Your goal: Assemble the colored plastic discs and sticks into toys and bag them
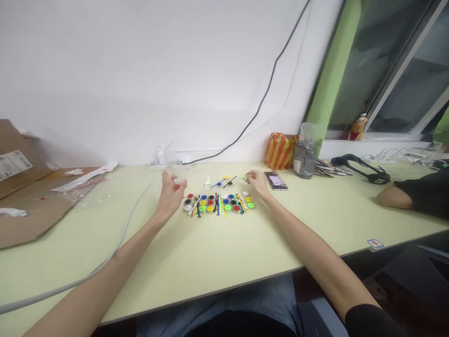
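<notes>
My left hand (170,195) is raised at the left of the pieces, its fingers closed round a small red piece (175,185). A blurred clear plastic shape shows just above that hand. On the right, my right hand (257,183) has its fingertips pinched at a small green piece (244,178), mostly hidden by them. Between and below my hands, small round pots with coloured lids (210,203) stand in groups, with thin coloured plastic sticks (218,205) lying between the groups. Behind them lie a white piece (207,181), a blue stick (219,183) and a black stick (230,182).
A phone (277,180) lies beside my right hand. Behind it stand a red-and-yellow striped bag (279,150) and a grey container (303,159). Cardboard (21,220) lies at the left. A grey cable (119,243) crosses the table near my left forearm. Another person's arm (394,195) rests at the right.
</notes>
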Demonstrator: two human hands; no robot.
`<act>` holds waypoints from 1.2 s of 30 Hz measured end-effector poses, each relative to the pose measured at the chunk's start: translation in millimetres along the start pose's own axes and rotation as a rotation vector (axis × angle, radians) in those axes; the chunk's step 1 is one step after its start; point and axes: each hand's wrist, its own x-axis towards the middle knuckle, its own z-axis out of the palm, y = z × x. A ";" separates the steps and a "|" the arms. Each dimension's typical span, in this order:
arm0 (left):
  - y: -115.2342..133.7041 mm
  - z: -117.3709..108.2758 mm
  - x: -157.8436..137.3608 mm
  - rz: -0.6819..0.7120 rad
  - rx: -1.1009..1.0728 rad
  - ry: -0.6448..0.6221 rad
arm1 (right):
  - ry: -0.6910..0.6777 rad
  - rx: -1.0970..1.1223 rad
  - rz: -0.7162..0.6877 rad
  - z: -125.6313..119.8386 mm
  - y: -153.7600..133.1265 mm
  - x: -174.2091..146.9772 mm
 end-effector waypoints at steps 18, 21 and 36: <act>22.4 2.5 -15.5 0.261 0.538 -0.101 | 0.432 0.252 -0.616 -17.8 -124.9 -47.3; 18.9 2.1 -15.0 0.240 0.565 -0.124 | 0.369 0.268 -0.705 -17.5 -143.5 -63.6; 5.6 5.6 -10.9 0.225 0.304 -0.188 | 0.296 0.090 -0.938 -8.1 -131.8 -91.3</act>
